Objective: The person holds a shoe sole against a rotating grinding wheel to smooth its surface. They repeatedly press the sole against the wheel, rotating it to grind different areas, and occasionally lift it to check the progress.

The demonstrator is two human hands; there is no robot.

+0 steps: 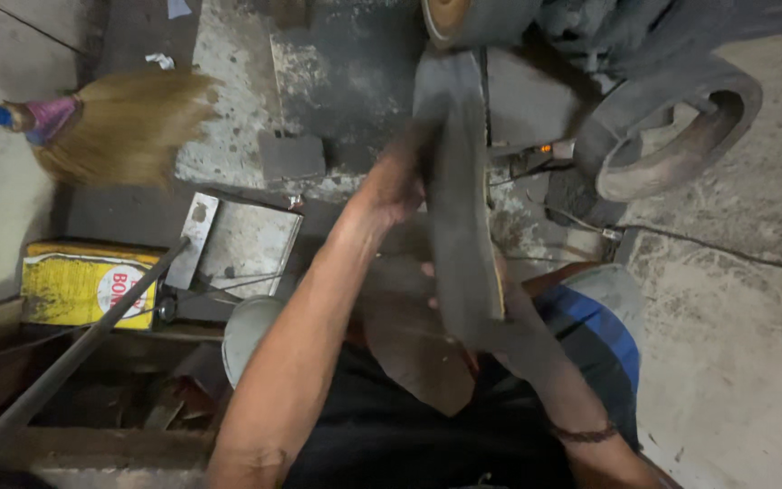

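Head view, looking straight down: the left hand (395,186) is wrapped around the far part of a long dark strip (459,208), fingers closed on its left edge, though motion blur smears the grip. The strip runs from near the grinding wheel (450,18) at the far edge back toward the person's lap, tilted on its edge, blurred along its whole length. The right hand (486,303) sits at the near end of the strip, mostly hidden behind it; I can't tell whether those fingers are clamped or loose, only that the forearm, with a dark cord at the wrist, leads up to the strip's lower end. A brown piece (418,358) lies under the strip over the lap. Now the surroundings: rough, stained concrete floor (744,344) on the right, with a worn tyre (672,136) lying far right. Left of the hands, a broom (110,122) with straw bristles lies on the ground, a yellow tin (83,285) sits near left, and a flat metal plate (251,240) rests just beside it. A dark bar (65,362) slants across the near-left corner.
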